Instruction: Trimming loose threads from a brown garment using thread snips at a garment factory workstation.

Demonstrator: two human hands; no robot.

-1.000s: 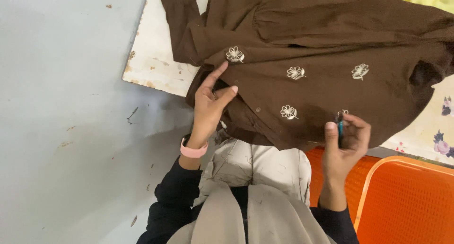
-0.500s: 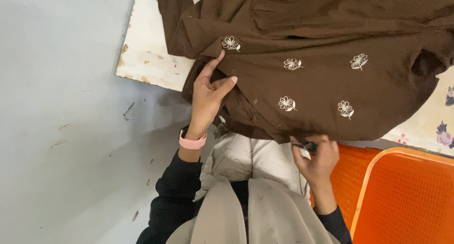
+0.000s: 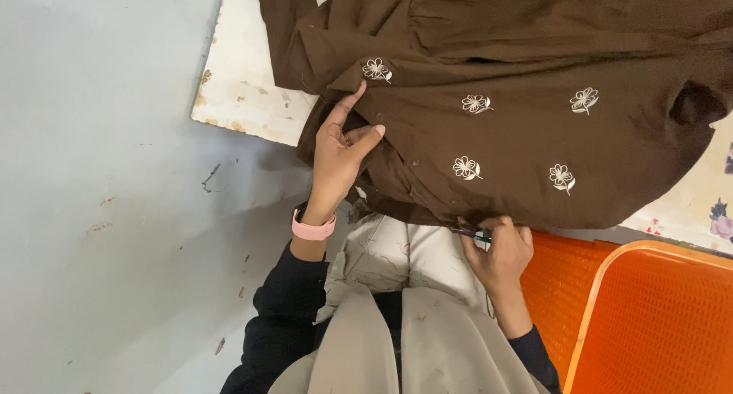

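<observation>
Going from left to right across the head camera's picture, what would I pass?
Grey floor → white board → left hand on the brown garment → right hand with a small tool → orange basket.

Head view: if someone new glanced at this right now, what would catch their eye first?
The brown garment with white embroidered flowers, spread over the worn white table, fills the top of the view. The left hand presses on its folded edge at centre, a pink wristband just below, while the right hand pinches a small dark tool at the lower hem. A bright orange basket sits at lower right.
</observation>
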